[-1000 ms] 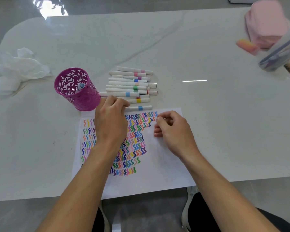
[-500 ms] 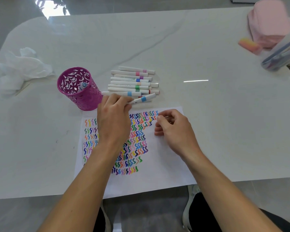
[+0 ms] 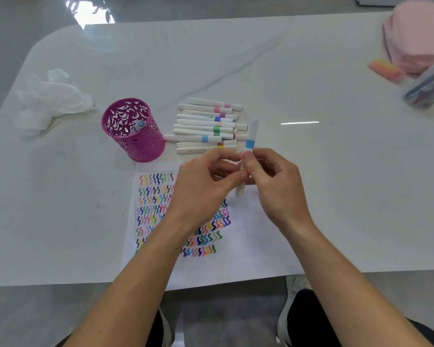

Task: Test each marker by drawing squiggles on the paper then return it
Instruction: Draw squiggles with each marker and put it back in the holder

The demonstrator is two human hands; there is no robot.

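A white marker with a light-blue band (image 3: 249, 144) stands almost upright above the paper (image 3: 251, 249), cap end up. My left hand (image 3: 203, 191) pinches its lower part and my right hand (image 3: 276, 186) grips its middle, thumb pressed along the barrel. The paper lies at the table's near edge, its left half filled with rows of coloured squiggles. Several white markers (image 3: 206, 126) lie in a row just beyond the paper. A magenta cut-out pen cup (image 3: 133, 131) stands left of them with one blue-capped marker (image 3: 137, 126) inside.
A crumpled white tissue (image 3: 48, 101) lies at the far left of the white marble table (image 3: 311, 171). At the far right are a pink cloth (image 3: 416, 33), a pink-orange eraser (image 3: 386, 70) and a clear pencil case (image 3: 426, 91).
My left hand picked the light-blue-banded marker from the row and lifted it over the paper. My right hand rose from the paper and took hold of it too. The marker turned from lying flat to nearly upright.
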